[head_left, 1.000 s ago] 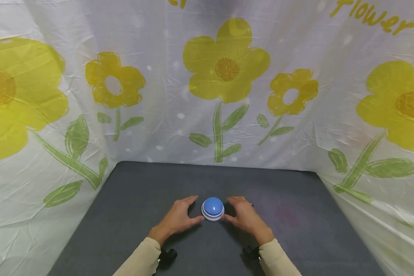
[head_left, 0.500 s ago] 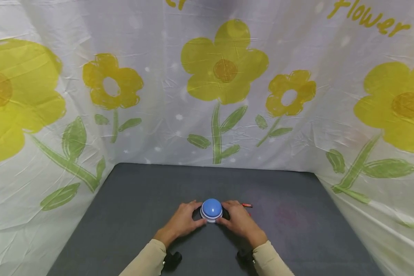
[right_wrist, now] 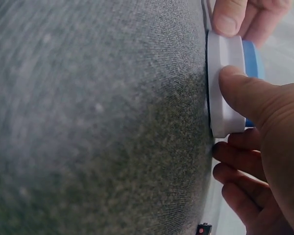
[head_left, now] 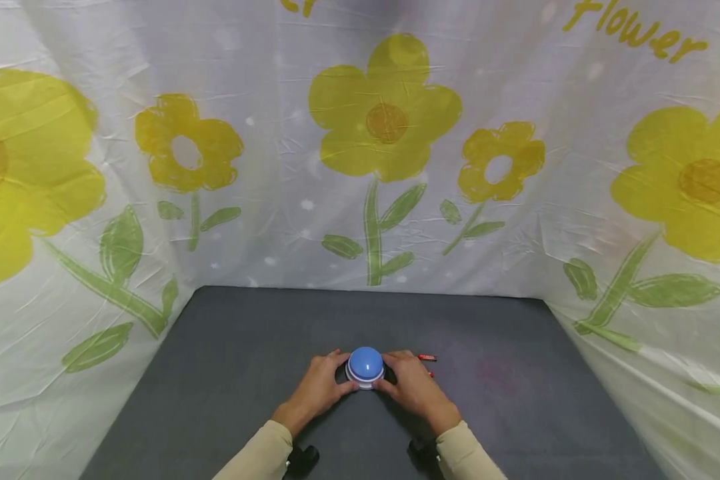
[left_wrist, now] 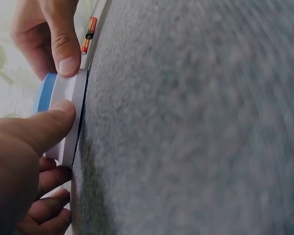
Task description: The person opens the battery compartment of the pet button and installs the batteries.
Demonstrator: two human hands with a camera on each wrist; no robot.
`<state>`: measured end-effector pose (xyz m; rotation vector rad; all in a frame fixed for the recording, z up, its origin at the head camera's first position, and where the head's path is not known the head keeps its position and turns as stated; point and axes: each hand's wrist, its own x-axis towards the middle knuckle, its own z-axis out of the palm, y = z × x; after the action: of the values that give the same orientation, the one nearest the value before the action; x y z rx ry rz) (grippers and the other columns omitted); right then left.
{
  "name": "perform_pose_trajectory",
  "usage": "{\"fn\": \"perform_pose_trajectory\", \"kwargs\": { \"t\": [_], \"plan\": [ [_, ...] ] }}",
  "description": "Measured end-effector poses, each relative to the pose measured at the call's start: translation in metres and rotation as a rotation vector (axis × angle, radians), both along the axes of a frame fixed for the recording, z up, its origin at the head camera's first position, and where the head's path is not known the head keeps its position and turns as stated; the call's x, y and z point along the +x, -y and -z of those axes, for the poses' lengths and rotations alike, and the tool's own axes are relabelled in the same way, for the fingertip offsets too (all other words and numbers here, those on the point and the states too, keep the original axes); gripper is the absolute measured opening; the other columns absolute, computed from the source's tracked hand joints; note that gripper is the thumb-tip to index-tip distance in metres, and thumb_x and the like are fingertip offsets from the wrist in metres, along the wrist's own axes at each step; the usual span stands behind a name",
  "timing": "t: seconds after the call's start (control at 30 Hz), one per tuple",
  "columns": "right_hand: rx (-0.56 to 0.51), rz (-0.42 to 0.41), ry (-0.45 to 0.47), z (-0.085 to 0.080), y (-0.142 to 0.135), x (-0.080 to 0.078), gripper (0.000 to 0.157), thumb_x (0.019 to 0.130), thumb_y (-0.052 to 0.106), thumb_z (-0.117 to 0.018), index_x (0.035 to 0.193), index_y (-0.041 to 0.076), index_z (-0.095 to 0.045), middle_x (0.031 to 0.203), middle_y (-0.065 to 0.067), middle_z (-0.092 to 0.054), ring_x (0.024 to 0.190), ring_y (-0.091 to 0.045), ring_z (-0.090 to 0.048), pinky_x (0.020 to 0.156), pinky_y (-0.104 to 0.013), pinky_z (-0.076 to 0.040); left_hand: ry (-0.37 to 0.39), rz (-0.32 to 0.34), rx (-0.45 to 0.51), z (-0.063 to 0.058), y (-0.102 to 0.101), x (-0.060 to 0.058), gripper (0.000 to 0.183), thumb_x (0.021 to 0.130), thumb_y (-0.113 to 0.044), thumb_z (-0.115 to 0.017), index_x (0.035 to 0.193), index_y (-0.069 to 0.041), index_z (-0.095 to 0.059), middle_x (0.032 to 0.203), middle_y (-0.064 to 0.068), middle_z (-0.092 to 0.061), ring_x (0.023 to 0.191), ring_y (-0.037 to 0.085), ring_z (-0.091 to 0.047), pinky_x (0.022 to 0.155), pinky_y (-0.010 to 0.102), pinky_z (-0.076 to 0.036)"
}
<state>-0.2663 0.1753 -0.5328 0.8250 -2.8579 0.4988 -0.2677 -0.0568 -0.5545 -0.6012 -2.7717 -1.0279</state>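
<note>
Plainly, reading from the left, we see a white curtain point(head_left: 174, 267) printed with yellow flowers, then a beige sleeve point(head_left: 258, 452) leading to the left hand point(head_left: 317, 387), whose fingers grip the near-left edge of a round button, the thumb laid against its white base point(left_wrist: 68, 122). The button point(head_left: 365, 364) sits in the middle, between both hands on the dark surface point(head_left: 264, 333), its blue dome facing up and its base, as far as we can tell, flat on the cloth. To its right, the right hand point(head_left: 418, 387) mirrors the first: its thumb presses the white base on the near side, while its other fingers curl round beyond; the exact contact of the far fingertips we cannot make out. Just past that hand lie a red battery point(head_left: 428, 358) and a second battery point(head_left: 431, 375), the latter partly hidden by it. To hold well here, we judge, we want even pressure from both sides, thumbs low on the base and off the dome, so that nothing tilts or gets clicked by accident; and we do well to mind the right knuckles, which could nudge the batteries.
</note>
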Motion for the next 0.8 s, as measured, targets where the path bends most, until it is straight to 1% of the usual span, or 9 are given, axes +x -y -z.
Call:
{"fn": "perform_pose_trajectory", "kwargs": {
  "t": [0.17,0.3,0.43,0.53,0.63,0.7,0.8],
  "plan": [
    [0.001,-0.001,0.000,-0.001,0.000,0.001,0.053,0.089,0.040,-0.074,0.128,0.005,-0.066,0.124,-0.007,-0.070,0.120,-0.027,-0.061,0.104,-0.046,-0.052,-0.008,-0.022,-0.009,0.001,-0.003,0.000,0.058,0.077,-0.034,-0.086,0.125,-0.004,-0.069,0.129,0.027,-0.064,0.121,0.043,-0.061,0.104,0.059,-0.049],
    [-0.002,0.001,-0.006,-0.001,0.000,0.002,0.053,0.089,0.039,-0.074,0.128,0.006,-0.066,0.124,-0.007,-0.070,0.119,-0.027,-0.061,0.103,-0.046,-0.053,-0.021,-0.028,-0.007,0.001,-0.003,-0.001,0.057,0.077,-0.034,-0.086,0.124,-0.005,-0.070,0.128,0.025,-0.065,0.121,0.042,-0.061,0.104,0.058,-0.050],
    [0.004,-0.003,-0.009,-0.001,0.003,0.002,0.053,0.089,0.039,-0.074,0.130,0.005,-0.065,0.125,-0.008,-0.069,0.121,-0.027,-0.061,0.104,-0.047,-0.052,-0.037,-0.033,0.006,0.002,-0.001,0.000,0.057,0.077,-0.034,-0.086,0.124,-0.007,-0.070,0.127,0.022,-0.067,0.122,0.040,-0.062,0.105,0.056,-0.050],
    [-0.006,-0.006,-0.005,0.000,0.004,0.003,0.054,0.090,0.039,-0.073,0.131,0.005,-0.064,0.126,-0.008,-0.068,0.122,-0.027,-0.060,0.105,-0.047,-0.052,-0.028,-0.040,0.019,0.002,0.003,0.002,0.057,0.076,-0.036,-0.087,0.123,-0.008,-0.071,0.128,0.022,-0.066,0.122,0.038,-0.062,0.106,0.055,-0.050],
    [-0.081,0.000,0.012,0.000,0.005,0.005,0.055,0.090,0.040,-0.073,0.133,0.007,-0.062,0.129,-0.007,-0.067,0.123,-0.025,-0.060,0.105,-0.047,-0.052,-0.034,-0.045,0.038,-0.002,0.008,0.004,0.056,0.076,-0.038,-0.086,0.122,-0.009,-0.072,0.127,0.022,-0.067,0.122,0.037,-0.063,0.105,0.054,-0.050],
    [-0.148,0.005,0.007,-0.002,0.006,0.007,0.056,0.090,0.041,-0.073,0.135,0.010,-0.062,0.131,-0.005,-0.066,0.123,-0.022,-0.061,0.104,-0.045,-0.053,-0.043,-0.047,0.059,-0.008,0.012,0.006,0.055,0.076,-0.038,-0.086,0.122,-0.011,-0.072,0.127,0.019,-0.067,0.122,0.035,-0.063,0.106,0.054,-0.050],
    [-0.245,0.008,-0.010,-0.010,0.009,0.010,0.057,0.089,0.042,-0.073,0.137,0.014,-0.061,0.133,-0.003,-0.066,0.122,-0.018,-0.063,0.103,-0.042,-0.054,-0.072,-0.048,0.095,-0.020,0.019,0.008,0.055,0.077,-0.038,-0.085,0.123,-0.012,-0.071,0.127,0.017,-0.068,0.122,0.033,-0.063,0.105,0.053,-0.051]
  ]
}}
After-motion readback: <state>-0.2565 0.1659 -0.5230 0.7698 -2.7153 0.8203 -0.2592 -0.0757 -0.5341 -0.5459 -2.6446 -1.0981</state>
